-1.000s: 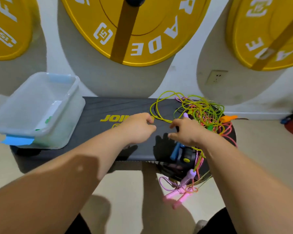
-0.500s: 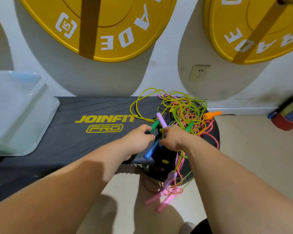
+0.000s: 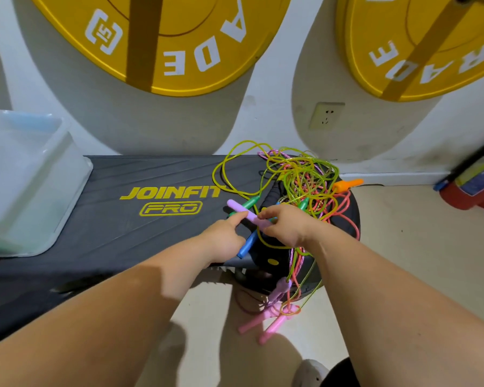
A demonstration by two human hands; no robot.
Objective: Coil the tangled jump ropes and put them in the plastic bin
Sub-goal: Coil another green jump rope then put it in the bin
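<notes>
a: where are the jump ropes?
b: right of centre, in one tangled heap on the right end of the black bench. yellow-green, pink and purple cords loop through each other, and some strands spill over the bench's near edge toward the floor.
a: any handles showing?
b: an orange handle sticks out at the heap's right side. a green handle lies at its left edge. two pink handles hang low, bottom centre, near the floor.
a: and the hands?
b: they meet mid-frame, at the heap's near left edge. the right hand has its fingers curled round one end of a purple handle, which slants up to the left.
a: the other one?
b: the left hand has its forefinger stretched out, touching that purple handle from below. its other fingers are folded under. a blue handle pokes out beside the palm, but i cannot tell whether they hold it.
a: where's the plastic bin?
b: far left of the frame, clear-walled, on the bench's left end, well apart from the ropes.
a: around it all?
b: yellow weight plates on the wall along the top, and a wall socket upper right.
</notes>
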